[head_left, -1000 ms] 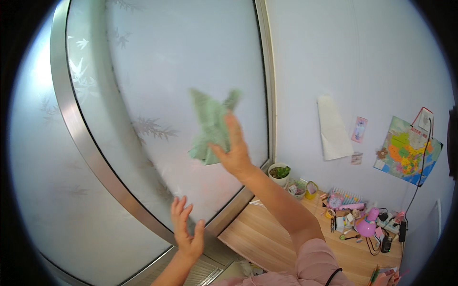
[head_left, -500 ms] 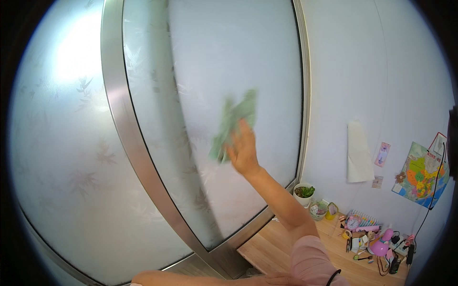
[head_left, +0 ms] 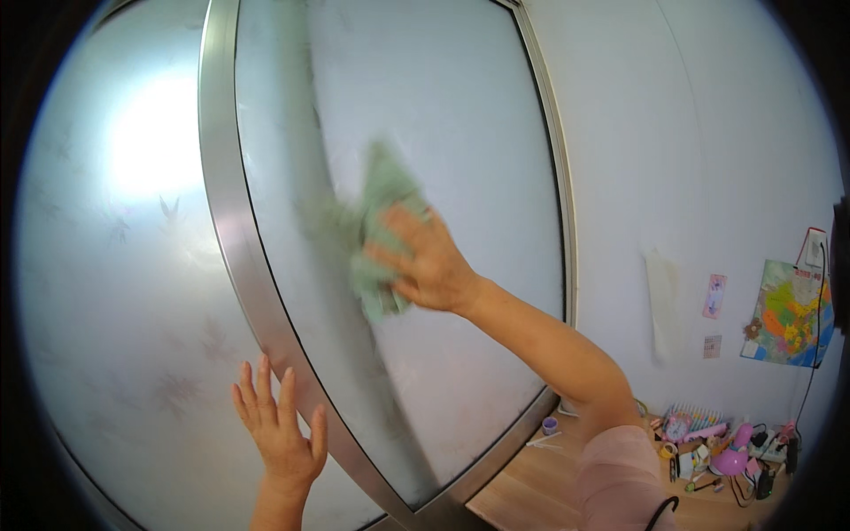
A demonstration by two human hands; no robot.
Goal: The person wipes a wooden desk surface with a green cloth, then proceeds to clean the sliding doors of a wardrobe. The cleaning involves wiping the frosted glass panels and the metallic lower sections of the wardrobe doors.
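Note:
My right hand (head_left: 423, 264) presses a green cloth (head_left: 382, 190) against the frosted glass pane (head_left: 460, 133), its fingers bent over the fabric. Both cloth and fingertips are slightly blurred by motion. Lower left, my left hand (head_left: 282, 425) is raised with its fingers spread, holding nothing. Its fingertips reach in front of the metal upright (head_left: 232, 212) and the left frosted pane (head_left: 115, 292), which has a faint leaf pattern. Whether they touch the surface I cannot tell.
Right of the glass frame stands a pale wall (head_left: 629, 133) with a hanging white sheet (head_left: 661, 305) and a colourful map (head_left: 788, 310). Below it, a wooden desk (head_left: 522, 478) carries a pink lamp (head_left: 733, 453), a pink alarm clock (head_left: 676, 427), cables and several small items.
My right hand and the cloth have moved left across the pane. My left hand has risen from the lower edge, fingers now spread. The whole view has shifted a little.

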